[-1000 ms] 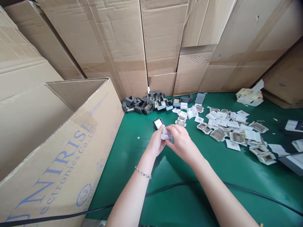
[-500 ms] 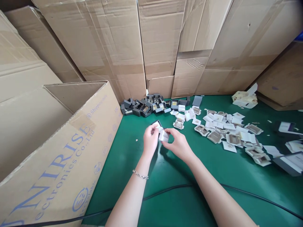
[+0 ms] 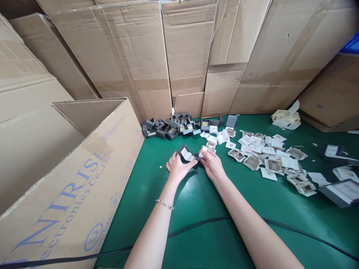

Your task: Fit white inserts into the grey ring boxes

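Note:
My left hand (image 3: 179, 166) is closed around a small dark jewelry box (image 3: 184, 152), whose lid stands open and shows a white lining. Just right of it, my right hand (image 3: 211, 161) pinches a small white insert (image 3: 202, 150) between thumb and fingers, close against the box's right edge. Beyond the hands lies a heap of dark open boxes (image 3: 171, 129). To the right, white cards and inserts (image 3: 260, 149) are strewn over the green table (image 3: 157, 198).
A large open carton (image 3: 92, 179) with blue print stands on the left. Tall cardboard boxes (image 3: 134, 59) wall off the back. A black cable (image 3: 196, 226) crosses the table under my forearms. A tissue pack (image 3: 286, 118) and a larger dark box (image 3: 340, 192) are at the right.
The white insert has come apart from the dark box and moved right in my right hand. My left hand has shifted its hold, so more of the open box shows.

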Demonstrator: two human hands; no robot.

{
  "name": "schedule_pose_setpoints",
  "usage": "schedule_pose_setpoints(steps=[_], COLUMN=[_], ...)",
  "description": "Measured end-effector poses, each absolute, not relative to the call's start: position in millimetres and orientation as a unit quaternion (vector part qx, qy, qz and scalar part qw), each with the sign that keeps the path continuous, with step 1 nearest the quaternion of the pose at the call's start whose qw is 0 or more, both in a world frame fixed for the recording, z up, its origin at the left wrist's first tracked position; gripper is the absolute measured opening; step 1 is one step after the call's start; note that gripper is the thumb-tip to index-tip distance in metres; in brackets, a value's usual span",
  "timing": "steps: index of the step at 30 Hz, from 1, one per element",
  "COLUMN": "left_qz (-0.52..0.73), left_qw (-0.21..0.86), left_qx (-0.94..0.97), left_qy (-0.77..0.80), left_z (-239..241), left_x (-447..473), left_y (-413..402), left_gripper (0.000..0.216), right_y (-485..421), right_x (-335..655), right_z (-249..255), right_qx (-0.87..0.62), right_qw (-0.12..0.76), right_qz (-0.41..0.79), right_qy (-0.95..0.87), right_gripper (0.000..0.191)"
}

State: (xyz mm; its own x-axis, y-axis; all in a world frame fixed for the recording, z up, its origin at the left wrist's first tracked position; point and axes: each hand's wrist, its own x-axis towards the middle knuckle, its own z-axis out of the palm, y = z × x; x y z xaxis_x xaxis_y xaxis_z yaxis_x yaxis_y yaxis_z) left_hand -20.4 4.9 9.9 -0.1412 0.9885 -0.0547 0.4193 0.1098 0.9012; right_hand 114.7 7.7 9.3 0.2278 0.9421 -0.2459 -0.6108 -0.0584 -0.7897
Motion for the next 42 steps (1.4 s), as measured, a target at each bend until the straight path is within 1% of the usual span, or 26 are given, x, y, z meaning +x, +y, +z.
schedule_pose_setpoints(steps=[3, 7, 10, 11, 12, 15, 17, 20, 24, 26, 28, 29, 31, 33, 34, 36, 38, 42], left_qz=[0.448, 0.472, 0.485, 0.49, 0.493, 0.494, 0.506, 0.535, 0.564, 0.571, 0.566, 0.558, 0.534, 0.513, 0.507, 0.501, 0.497, 0.484], left_qw=[0.433, 0.51, 0.575, 0.599, 0.622, 0.682, 0.702, 0.702, 0.681, 0.672, 0.669, 0.67, 0.675, 0.679, 0.68, 0.68, 0.678, 0.678], left_qx=[0.504, 0.484, 0.481, 0.47, 0.452, 0.377, 0.317, 0.254, 0.24, 0.243, 0.256, 0.265, 0.287, 0.305, 0.312, 0.324, 0.333, 0.345], left_qy=[0.598, 0.532, 0.45, 0.424, 0.406, 0.386, 0.389, 0.395, 0.401, 0.404, 0.408, 0.412, 0.421, 0.427, 0.428, 0.427, 0.427, 0.433], left_z=[10, 12, 16, 17, 18, 22, 24, 26, 23, 21, 20, 19, 20, 21, 22, 21, 20, 19], left_x=[-23, -23, -22, -22, -22, -25, -26, -27, -26, -27, -29, -30, -33, -34, -35, -35, -35, -35], left_y=[4, 3, 3, 3, 3, 4, 5, 6, 8, 10, 11, 11, 10, 9, 9, 8, 7, 7], left_gripper=[0.067, 0.078, 0.088, 0.087, 0.083, 0.055, 0.041, 0.031, 0.026, 0.027, 0.029, 0.031, 0.033, 0.034, 0.033, 0.033, 0.031, 0.031], right_y=[7, 6, 3, 1, 0, -5, -10, -16, -20, -19, -20, -21, -24, -27, -28, -30, -30, -31], right_x=[116, 121, 124, 123, 121, 113, 107, 100, 95, 96, 98, 100, 105, 108, 109, 109, 107, 103], right_z=[7, 7, 11, 13, 14, 19, 22, 24, 24, 22, 21, 21, 21, 21, 21, 19, 16, 13], right_qx=[-0.433, -0.452, -0.446, -0.443, -0.441, -0.438, -0.435, -0.438, -0.45, -0.465, -0.499, -0.523, -0.56, -0.563, -0.551, -0.525, -0.514, -0.52], right_qw=[0.657, 0.649, 0.648, 0.65, 0.653, 0.659, 0.651, 0.622, 0.603, 0.594, 0.582, 0.577, 0.556, 0.514, 0.487, 0.438, 0.4, 0.368], right_qz=[0.594, 0.592, 0.601, 0.603, 0.604, 0.601, 0.607, 0.62, 0.599, 0.573, 0.513, 0.458, 0.311, 0.174, 0.132, 0.092, 0.08, 0.099], right_qy=[-0.168, -0.153, -0.139, -0.131, -0.123, -0.116, -0.137, -0.192, -0.273, -0.319, -0.385, -0.429, -0.53, -0.624, -0.665, -0.724, -0.755, -0.765], right_gripper=[0.035, 0.031, 0.029, 0.028, 0.028, 0.027, 0.028, 0.034, 0.039, 0.041, 0.04, 0.039, 0.034, 0.031, 0.031, 0.032, 0.034, 0.034])
